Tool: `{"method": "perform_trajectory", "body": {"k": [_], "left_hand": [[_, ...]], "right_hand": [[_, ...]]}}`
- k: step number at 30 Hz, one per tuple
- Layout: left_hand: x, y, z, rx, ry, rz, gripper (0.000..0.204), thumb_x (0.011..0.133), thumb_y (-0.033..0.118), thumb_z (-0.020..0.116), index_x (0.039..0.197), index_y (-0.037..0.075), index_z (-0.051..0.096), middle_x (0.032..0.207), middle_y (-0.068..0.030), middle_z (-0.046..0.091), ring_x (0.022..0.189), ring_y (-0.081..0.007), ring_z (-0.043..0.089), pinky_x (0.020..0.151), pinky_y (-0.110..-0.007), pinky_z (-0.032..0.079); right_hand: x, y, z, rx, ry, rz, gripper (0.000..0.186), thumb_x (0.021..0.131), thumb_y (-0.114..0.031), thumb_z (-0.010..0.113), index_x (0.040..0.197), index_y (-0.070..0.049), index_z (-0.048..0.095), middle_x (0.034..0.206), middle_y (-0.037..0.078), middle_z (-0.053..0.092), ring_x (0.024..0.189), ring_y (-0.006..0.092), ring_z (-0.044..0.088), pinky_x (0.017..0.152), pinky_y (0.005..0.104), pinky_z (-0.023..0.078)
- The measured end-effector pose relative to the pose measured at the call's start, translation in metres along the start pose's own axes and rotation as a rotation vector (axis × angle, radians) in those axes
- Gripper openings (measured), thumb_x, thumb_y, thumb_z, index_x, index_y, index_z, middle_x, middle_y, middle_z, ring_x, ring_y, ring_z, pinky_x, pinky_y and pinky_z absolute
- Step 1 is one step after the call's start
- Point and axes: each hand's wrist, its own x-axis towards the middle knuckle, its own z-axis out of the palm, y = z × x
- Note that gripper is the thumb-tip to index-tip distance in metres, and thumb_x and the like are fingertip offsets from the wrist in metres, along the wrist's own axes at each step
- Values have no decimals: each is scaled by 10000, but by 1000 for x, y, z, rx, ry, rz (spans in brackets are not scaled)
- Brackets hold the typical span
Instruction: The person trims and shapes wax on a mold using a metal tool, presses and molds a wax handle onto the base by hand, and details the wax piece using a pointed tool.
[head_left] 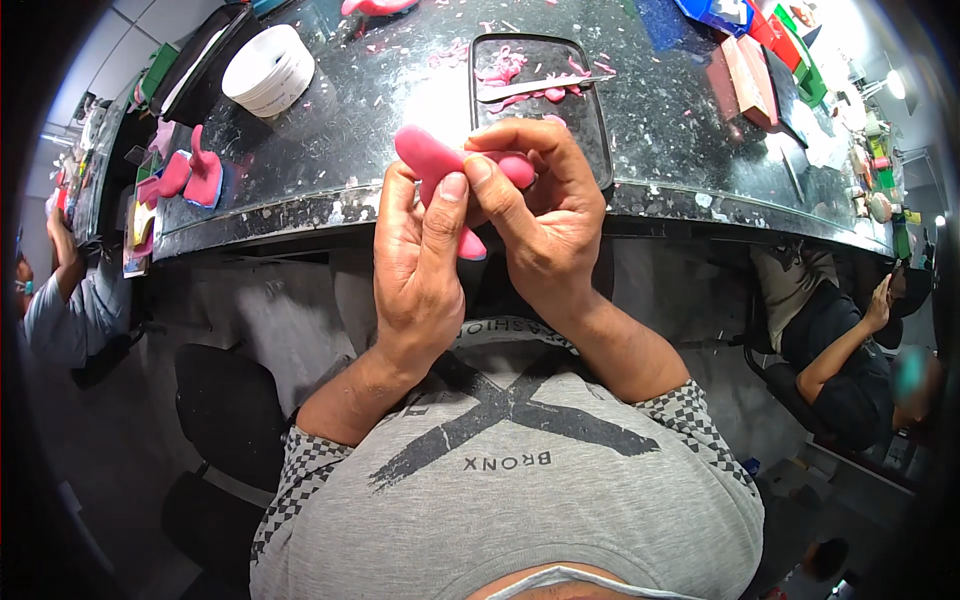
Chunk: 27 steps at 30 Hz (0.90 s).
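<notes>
Above the bench's near edge, both my hands hold one pink, wax-like moulded piece [418, 152] with rounded arms and a small blue patch at its lower tip. My left hand [420, 255] is closed on it, thumb pressed to its front and fingers behind. My right hand [548, 205] pinches its middle between thumb and fingertips, and part of the piece is hidden there. Just beyond my right hand lies a black tray [590, 150] with pink scraps [500, 66]. A slim metal carving tool [530, 88] rests across the tray.
On the speckled black bench [350, 140], a white tub [268, 72] stands at the far left. Similar pink pieces [205, 172] sit near the left edge. A pink box [745, 85] and colourful bins lie far right. People sit at both sides; a black chair [230, 410] stands behind left.
</notes>
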Motion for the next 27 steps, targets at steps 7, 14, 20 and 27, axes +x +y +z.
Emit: {"method": "perform_trajectory", "body": {"k": [7, 14, 20, 27], "left_hand": [[2, -3, -8, 17, 3, -34, 326, 1042, 207, 502, 1296, 6, 469, 1136, -75, 612, 1009, -107, 610, 853, -239, 491], [10, 2, -23, -169, -58, -109, 336, 1037, 221, 464, 1275, -17, 476, 1180, -172, 620, 1127, -242, 626, 998, -391, 501], [7, 2, -19, -498, -85, -238, 309, 1018, 184, 485, 1255, -13, 467, 1164, -206, 645, 1099, -248, 656, 954, -375, 533], [16, 21, -25, -215, -90, -322, 396, 1007, 218, 497, 1293, -56, 508, 1041, -190, 683, 922, -220, 705, 749, -328, 599]], "right_hand": [[-2, 0, 5, 115, 2, 90, 297, 938, -39, 639, 1220, -27, 548, 1081, 55, 594, 967, 82, 582, 822, 220, 495], [5, -3, -8, -211, -46, -120, 206, 845, -28, 707, 1051, -20, 688, 1004, 87, 664, 900, 165, 629, 768, 284, 506], [8, 3, -13, -567, 0, -465, 250, 768, -6, 768, 1007, -32, 698, 937, 85, 664, 843, 188, 644, 703, 276, 522], [35, -13, -42, -355, -298, -314, 563, 711, -132, 845, 1218, -26, 625, 1086, 105, 642, 1004, 198, 631, 908, 330, 496]]}}
